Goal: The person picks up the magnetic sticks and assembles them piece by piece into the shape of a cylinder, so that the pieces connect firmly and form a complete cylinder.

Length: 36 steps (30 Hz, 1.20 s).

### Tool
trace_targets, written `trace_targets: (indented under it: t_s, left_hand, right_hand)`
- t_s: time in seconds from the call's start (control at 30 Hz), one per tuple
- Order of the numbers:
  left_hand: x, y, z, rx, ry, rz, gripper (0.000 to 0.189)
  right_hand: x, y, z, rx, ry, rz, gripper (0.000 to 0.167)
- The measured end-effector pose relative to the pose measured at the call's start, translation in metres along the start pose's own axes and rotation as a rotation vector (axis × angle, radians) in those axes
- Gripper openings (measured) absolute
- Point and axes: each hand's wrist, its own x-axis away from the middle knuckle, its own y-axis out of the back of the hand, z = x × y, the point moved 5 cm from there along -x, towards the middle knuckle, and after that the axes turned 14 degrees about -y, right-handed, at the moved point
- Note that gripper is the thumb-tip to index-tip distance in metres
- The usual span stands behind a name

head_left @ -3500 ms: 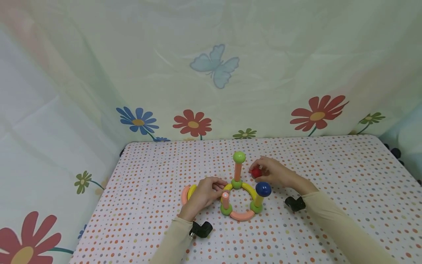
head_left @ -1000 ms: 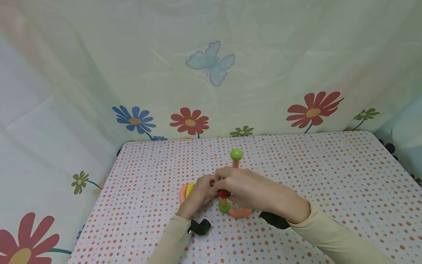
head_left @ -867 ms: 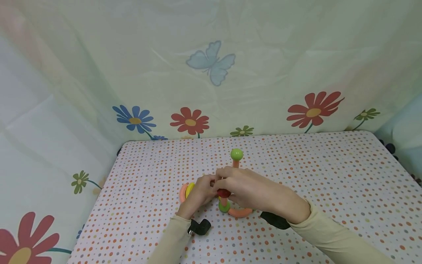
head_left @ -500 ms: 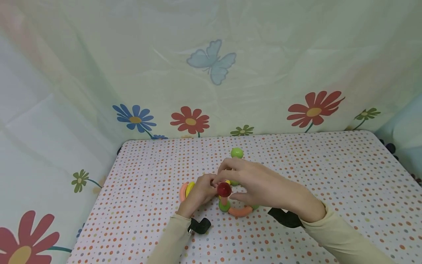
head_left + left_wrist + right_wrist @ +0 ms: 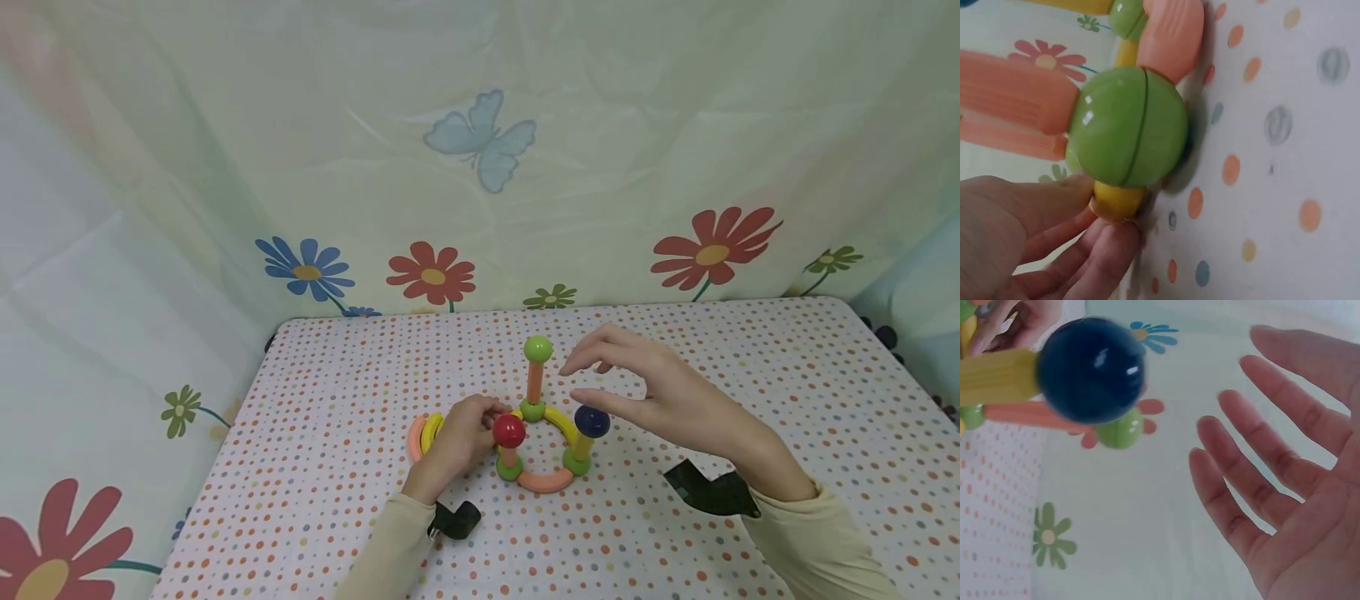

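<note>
A ring of curved bars joined by green balls lies on the table, with three upright sticks. A red ball (image 5: 509, 431) tops the short pink stick at the front left. A blue ball (image 5: 592, 421) sits on the yellow stick (image 5: 582, 448) at right, and a green ball (image 5: 537, 349) on the tall orange stick (image 5: 535, 383) behind. My left hand (image 5: 463, 433) pinches the ring's yellow curved bar (image 5: 1116, 201) just beside a green ball (image 5: 1129, 128). Fingers spread and holding nothing, my right hand (image 5: 675, 396) hovers above and right of the blue ball.
Left of the ring, partly behind my left hand, lie a loose pink curved bar (image 5: 416, 437) and a yellow curved bar (image 5: 431, 432). A dotted cloth covers the table (image 5: 337, 500). A flowered curtain (image 5: 600, 167) hangs behind its back edge.
My right hand brought the red ball onto the front-left pink stick, let it go, and drew back up and to the right. The left hand stays by the ring.
</note>
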Motion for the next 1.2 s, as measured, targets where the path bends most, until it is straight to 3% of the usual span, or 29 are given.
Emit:
trace_targets:
  t_s: [0.17,0.3,0.4,0.57,0.77,0.93,1.07,1.2]
  left_hand:
    - [0.011,0.013,-0.011,-0.136,-0.029,-0.096,0.022]
    - [0.023,0.028,-0.020,-0.301,-0.014,-0.210,0.020]
    - [0.033,0.034,-0.022,-0.389,0.019,-0.246,0.024]
    - [0.043,0.033,-0.022,-0.461,0.077,-0.176,0.034]
    - [0.045,0.027,-0.023,-0.557,0.059,-0.131,0.029]
    - [0.042,0.026,-0.020,-0.550,0.085,-0.130,0.013]
    - [0.039,0.027,-0.017,-0.509,0.103,-0.145,0.014]
    - [0.034,0.032,-0.017,-0.422,0.070,-0.178,0.019]
  right_hand:
    - [-0.001,-0.002,-0.015,-0.038,-0.034,-0.045,0.033]
    - [-0.009,-0.005,-0.027,-0.126,-0.023,-0.050,0.033]
    - [-0.018,-0.008,-0.036,-0.167,-0.041,-0.033,0.034]
    - [-0.029,-0.016,-0.049,-0.151,-0.106,0.019,0.041]
    - [-0.044,-0.027,-0.053,-0.149,-0.144,0.091,0.046]
    - [-0.054,-0.037,-0.053,-0.160,-0.148,0.135,0.044]
    - [-0.058,-0.043,-0.056,-0.169,-0.143,0.147,0.042]
    - [-0.058,-0.044,-0.058,-0.194,-0.137,0.152,0.039]
